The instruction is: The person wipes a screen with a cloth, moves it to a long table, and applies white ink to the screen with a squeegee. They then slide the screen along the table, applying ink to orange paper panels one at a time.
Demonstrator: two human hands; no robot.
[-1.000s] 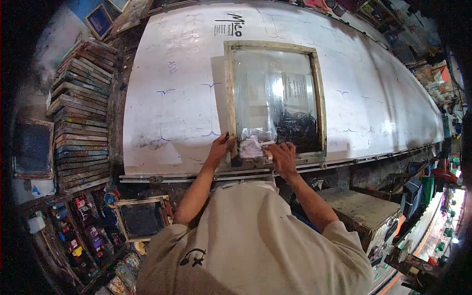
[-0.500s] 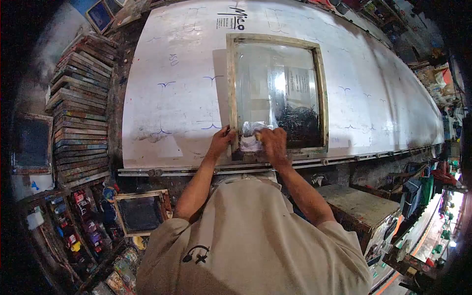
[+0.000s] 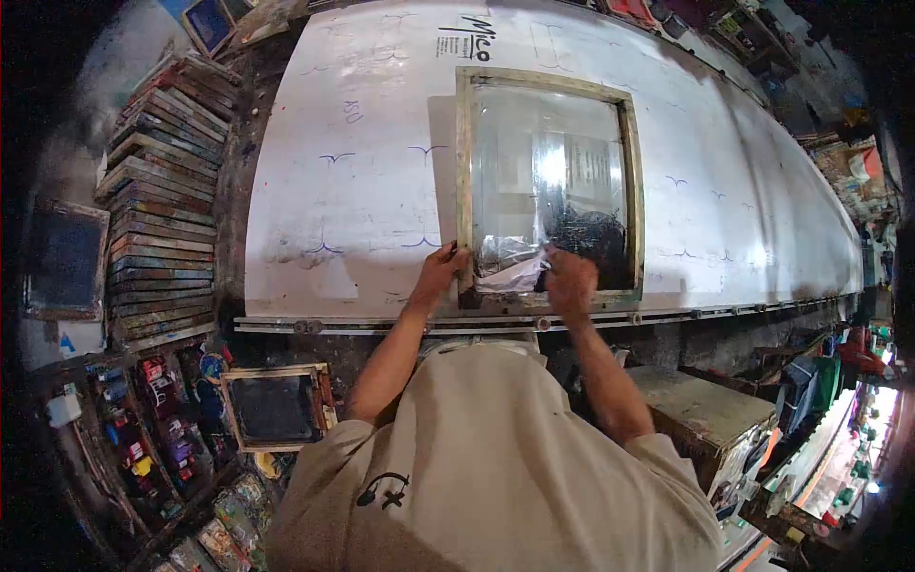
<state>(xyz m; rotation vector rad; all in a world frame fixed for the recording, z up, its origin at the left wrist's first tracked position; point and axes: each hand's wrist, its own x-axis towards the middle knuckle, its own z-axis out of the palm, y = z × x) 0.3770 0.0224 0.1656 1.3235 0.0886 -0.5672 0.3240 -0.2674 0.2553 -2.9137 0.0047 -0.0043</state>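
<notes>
A wooden-framed screen lies on the long white table, its glossy mesh partly covered by a dark patch at lower right. My left hand is closed around the lower left side of the frame. Over the lower mesh, my right hand is closed on the right end of a thin, crumpled white sheet. The sheet stretches from those fingers toward the frame's lower left corner. My fingertips hide the gripped end.
The white table bears blue pen marks and black printed lettering. A metal rail runs along its near edge. Stacked wooden frames stand at left, another framed screen below, and a box-like stand at right.
My right hand has moved to the right across the lower mesh, drawing the crumpled white sheet out with it. My left hand keeps its place on the frame. The view has shifted slightly.
</notes>
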